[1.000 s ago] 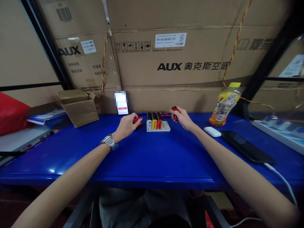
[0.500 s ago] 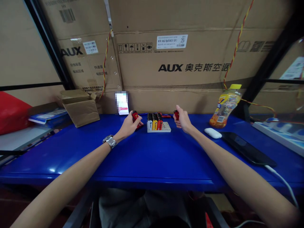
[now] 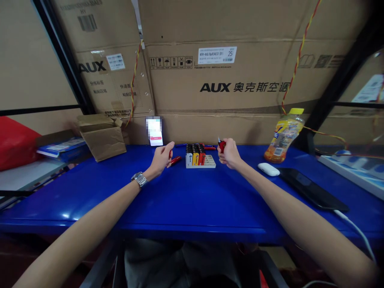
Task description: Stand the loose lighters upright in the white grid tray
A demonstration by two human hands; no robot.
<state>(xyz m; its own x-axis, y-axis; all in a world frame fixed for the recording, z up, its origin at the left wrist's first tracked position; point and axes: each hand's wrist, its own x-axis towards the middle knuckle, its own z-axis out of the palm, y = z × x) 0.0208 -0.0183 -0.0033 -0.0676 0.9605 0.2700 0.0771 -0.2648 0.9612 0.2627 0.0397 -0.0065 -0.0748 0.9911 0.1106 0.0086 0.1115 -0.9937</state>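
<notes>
My right hand [image 3: 230, 154] is closed around a red lighter [image 3: 222, 145], and a small pale flame shows at the lighter's top. My left hand [image 3: 160, 161], with a silver watch on the wrist, is closed around another red lighter [image 3: 171, 153], mostly hidden by the fingers. Beside it a red item [image 3: 175, 161] lies on the table. Between my hands stands a white tray [image 3: 210, 164] with upright white, yellow and red lighters [image 3: 195, 158] in its left part; slots at its right are bare. Behind it lie red and blue items [image 3: 209, 147], perhaps pens or lighters.
On the blue table [image 3: 192, 200], a phone [image 3: 155, 132] leans at the back beside an open carton [image 3: 103, 138]. A bottle [image 3: 284, 136], white earphone case [image 3: 269, 169], black phone [image 3: 309, 188] with cable and power strip [image 3: 351, 172] are at the right. Large cartons stand behind.
The right hand's lighter now shows a flame. My left hand has turned and shifted slightly left, with its lighter now mostly covered. The view has shifted a little.
</notes>
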